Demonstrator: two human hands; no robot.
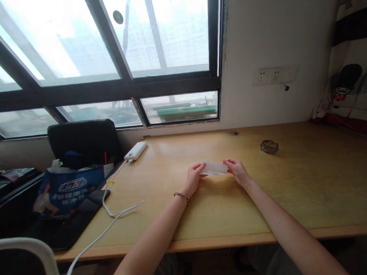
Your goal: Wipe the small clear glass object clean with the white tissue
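One white sheet (pixel 214 167) between left hand (pixel 194 178) and right hand (pixel 239 173); hands apart, each clamped on one end.

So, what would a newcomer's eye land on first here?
Probably the thin whitish rectangular sheet, held above the yellowish wooden desk between the person's left grip and right grip, just right of centre. Next might come the bright black-framed window across the upper left, then the blue printed bag at the left, before a black chair back.
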